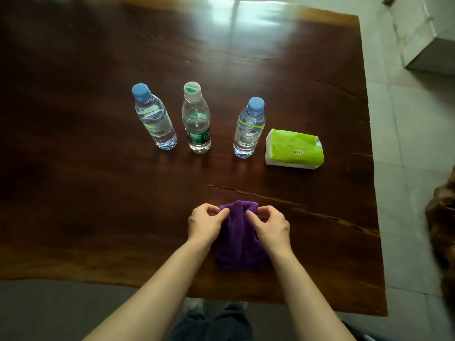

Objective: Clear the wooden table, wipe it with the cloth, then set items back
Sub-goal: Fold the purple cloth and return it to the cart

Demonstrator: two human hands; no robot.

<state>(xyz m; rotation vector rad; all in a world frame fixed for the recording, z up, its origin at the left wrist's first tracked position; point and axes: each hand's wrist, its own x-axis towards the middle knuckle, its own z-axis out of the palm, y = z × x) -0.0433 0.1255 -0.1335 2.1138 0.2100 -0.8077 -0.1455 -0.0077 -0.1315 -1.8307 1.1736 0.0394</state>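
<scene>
A bunched purple cloth (237,238) lies on the dark wooden table (98,193) near its front edge. My left hand (205,223) pinches the cloth's far left part and my right hand (270,226) pinches its far right part. Behind the cloth stand three clear water bottles in a row: one with a blue cap (154,118) on the left, one with a white and green cap (197,119) in the middle, and another with a blue cap (250,129) on the right. A green tissue pack (294,148) lies just right of that bottle.
A long crack (283,200) runs across the tabletop behind the cloth. Pale tiled floor (406,143) lies past the table's right edge, with a grey block (433,52) at the far right and something brown (443,217) at the right border.
</scene>
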